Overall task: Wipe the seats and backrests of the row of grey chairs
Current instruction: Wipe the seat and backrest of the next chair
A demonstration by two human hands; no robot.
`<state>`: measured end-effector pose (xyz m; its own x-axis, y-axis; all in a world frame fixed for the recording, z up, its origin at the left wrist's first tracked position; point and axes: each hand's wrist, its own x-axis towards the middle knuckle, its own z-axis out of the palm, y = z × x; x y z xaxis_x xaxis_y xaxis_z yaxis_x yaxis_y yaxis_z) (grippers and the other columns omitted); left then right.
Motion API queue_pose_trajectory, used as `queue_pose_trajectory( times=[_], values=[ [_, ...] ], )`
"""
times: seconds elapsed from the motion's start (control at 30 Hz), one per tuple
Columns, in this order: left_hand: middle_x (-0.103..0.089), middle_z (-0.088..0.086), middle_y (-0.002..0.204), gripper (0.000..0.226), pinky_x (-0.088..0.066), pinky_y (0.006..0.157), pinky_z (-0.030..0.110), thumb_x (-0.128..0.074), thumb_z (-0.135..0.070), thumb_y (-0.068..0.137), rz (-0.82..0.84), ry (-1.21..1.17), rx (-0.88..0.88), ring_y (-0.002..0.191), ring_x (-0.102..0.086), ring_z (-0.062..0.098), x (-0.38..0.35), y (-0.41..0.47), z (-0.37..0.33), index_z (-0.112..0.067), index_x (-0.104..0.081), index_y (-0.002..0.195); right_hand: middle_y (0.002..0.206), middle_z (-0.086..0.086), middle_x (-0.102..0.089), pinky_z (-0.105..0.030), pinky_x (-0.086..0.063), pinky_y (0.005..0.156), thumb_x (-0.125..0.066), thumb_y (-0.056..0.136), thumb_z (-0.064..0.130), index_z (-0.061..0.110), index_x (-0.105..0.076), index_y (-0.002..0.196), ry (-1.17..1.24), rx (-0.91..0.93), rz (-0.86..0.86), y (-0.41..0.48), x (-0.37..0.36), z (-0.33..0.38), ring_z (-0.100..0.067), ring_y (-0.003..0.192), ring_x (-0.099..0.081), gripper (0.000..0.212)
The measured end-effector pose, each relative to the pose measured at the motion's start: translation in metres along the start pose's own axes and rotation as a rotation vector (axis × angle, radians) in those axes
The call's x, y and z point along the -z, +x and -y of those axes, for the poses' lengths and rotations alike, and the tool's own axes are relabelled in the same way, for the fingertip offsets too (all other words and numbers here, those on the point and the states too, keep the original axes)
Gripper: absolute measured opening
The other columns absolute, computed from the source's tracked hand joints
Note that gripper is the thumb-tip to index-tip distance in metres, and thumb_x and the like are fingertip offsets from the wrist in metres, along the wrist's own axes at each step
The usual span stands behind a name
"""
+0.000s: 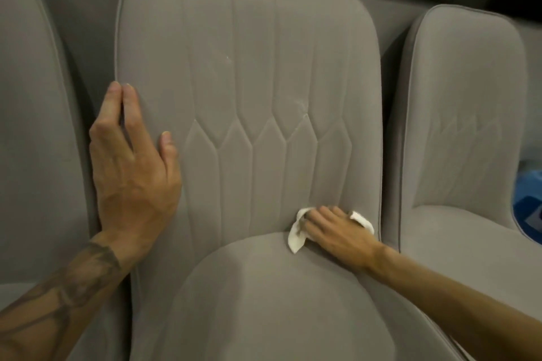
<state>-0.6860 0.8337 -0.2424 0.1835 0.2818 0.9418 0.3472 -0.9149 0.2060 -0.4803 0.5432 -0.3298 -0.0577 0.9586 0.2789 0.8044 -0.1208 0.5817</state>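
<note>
A grey upholstered chair fills the middle of the view, its stitched backrest [249, 82] upright and its rounded seat [264, 302] below. My left hand [132, 161] lies flat with straight fingers on the backrest's left edge. My right hand [337, 228] presses a crumpled white cloth [296, 236] into the crease where the backrest meets the seat, at the lower right. Bits of the cloth stick out on both sides of the hand.
A second grey chair [29, 126] stands close on the left and a third [463, 126] on the right, with narrow gaps between them. A blue object [528, 205] shows at the right edge behind the third chair.
</note>
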Motion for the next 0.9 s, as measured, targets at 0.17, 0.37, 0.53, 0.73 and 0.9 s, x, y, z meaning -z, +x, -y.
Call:
queue_pose_trajectory(
  times=[0.17, 0.37, 0.53, 0.73, 0.9],
  values=[
    [-0.032, 0.029, 0.161, 0.059, -0.029, 0.123, 0.047, -0.042, -0.023, 0.109, -0.001, -0.005, 0.001, 0.144, -0.037, 0.043, 0.001, 0.0, -0.001, 0.004, -0.025, 0.159, 0.12, -0.016, -0.048, -0.043, -0.037, 0.088, -0.049, 0.101, 0.021, 0.004, -0.057, 0.118, -0.022, -0.333, -0.41, 0.073, 0.042, -0.084, -0.035, 0.1, -0.047, 0.026],
    [-0.033, 0.032, 0.158, 0.058, -0.029, 0.124, 0.047, -0.042, -0.021, 0.109, -0.005, -0.019, -0.009, 0.145, -0.037, 0.045, 0.001, 0.0, -0.001, 0.006, -0.026, 0.158, 0.109, -0.017, -0.055, -0.044, -0.042, 0.083, -0.057, 0.1, 0.022, 0.004, -0.061, 0.106, 0.07, -0.506, -0.458, 0.082, 0.026, -0.041, -0.035, 0.091, -0.051, 0.02],
    [-0.033, 0.032, 0.158, 0.059, -0.028, 0.124, 0.047, -0.044, -0.021, 0.108, -0.011, -0.038, -0.004, 0.145, -0.036, 0.046, 0.001, 0.0, 0.0, 0.005, -0.026, 0.158, 0.108, -0.021, -0.058, -0.043, -0.039, 0.086, -0.056, 0.096, 0.025, 0.002, -0.061, 0.111, 0.019, -0.523, -0.515, 0.114, 0.049, -0.074, -0.037, 0.094, -0.054, 0.029],
    [-0.033, 0.032, 0.158, 0.058, -0.03, 0.124, 0.048, -0.043, -0.021, 0.108, -0.004, -0.029, 0.003, 0.144, -0.037, 0.046, 0.001, 0.0, -0.002, 0.006, -0.027, 0.158, 0.109, -0.02, -0.058, -0.041, -0.042, 0.085, -0.058, 0.097, 0.024, 0.003, -0.055, 0.113, 0.011, -0.815, -0.823, 0.172, 0.078, -0.116, -0.031, 0.095, -0.047, 0.027],
    [-0.033, 0.032, 0.158, 0.059, -0.029, 0.124, 0.048, -0.043, -0.021, 0.108, 0.001, -0.024, 0.0, 0.145, -0.037, 0.046, 0.001, 0.0, -0.002, 0.006, -0.027, 0.158, 0.107, -0.019, -0.06, -0.043, -0.041, 0.083, -0.06, 0.096, 0.021, 0.008, -0.052, 0.11, 0.08, -0.534, -0.574, 0.114, 0.027, -0.041, -0.035, 0.092, -0.053, 0.02]
  ],
)
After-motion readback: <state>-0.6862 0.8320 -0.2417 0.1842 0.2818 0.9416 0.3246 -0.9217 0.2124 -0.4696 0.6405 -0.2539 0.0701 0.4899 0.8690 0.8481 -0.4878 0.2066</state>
